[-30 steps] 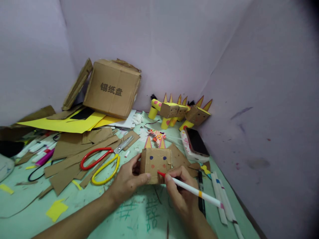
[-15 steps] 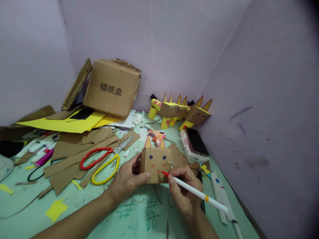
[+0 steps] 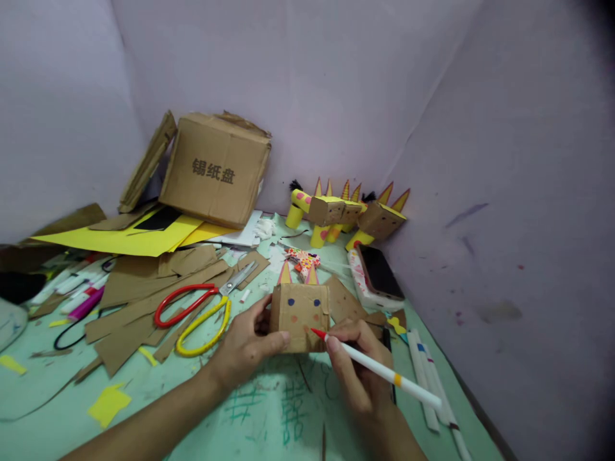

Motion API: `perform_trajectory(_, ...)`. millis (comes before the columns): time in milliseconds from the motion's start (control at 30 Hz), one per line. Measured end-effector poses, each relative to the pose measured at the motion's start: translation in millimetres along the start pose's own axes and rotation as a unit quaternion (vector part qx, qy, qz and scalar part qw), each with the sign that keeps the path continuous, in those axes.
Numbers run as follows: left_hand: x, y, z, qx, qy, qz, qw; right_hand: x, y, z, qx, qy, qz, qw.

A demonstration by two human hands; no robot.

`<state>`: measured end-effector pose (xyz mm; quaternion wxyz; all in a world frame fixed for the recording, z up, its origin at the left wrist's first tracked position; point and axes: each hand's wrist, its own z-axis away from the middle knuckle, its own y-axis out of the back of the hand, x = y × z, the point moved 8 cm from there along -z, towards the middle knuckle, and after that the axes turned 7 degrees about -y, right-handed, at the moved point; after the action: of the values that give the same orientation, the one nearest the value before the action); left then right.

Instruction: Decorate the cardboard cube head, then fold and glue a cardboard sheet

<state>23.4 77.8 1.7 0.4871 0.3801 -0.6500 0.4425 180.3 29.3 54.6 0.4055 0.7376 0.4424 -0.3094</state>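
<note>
A small cardboard box head with two pointed ears, blue dot eyes and pink cheeks stands on the green table. My left hand grips its left side, thumb across the lower front. My right hand is closed round a white marker with a red tip. The tip touches the lower front of the box face.
Red and yellow-handled scissors lie on cardboard scraps to the left. A big cardboard box leans at the back over yellow paper. Finished cardboard animals stand by the wall. A phone and more markers lie at right.
The marker tip has shifted slightly right along the lower face of the box, and my right hand has dropped a little. My left hand keeps its hold.
</note>
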Motion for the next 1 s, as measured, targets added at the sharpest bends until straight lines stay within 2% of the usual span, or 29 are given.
perform_trajectory(133,-1.3,0.5,0.6,0.002,0.007,0.001,1.000,2.8,-2.8,-0.9,-0.022,0.019,0.012,1.000)
perform_trajectory(533,-0.5,0.6,0.5,0.002,0.002,-0.005,1.000,2.3,-4.4,-0.6,-0.007,-0.008,0.026,1.000)
perform_trajectory(1000,1.1,0.0,0.6,-0.005,-0.011,-0.014,1.000,3.7,-6.2,0.4,-0.030,0.009,0.032,0.999)
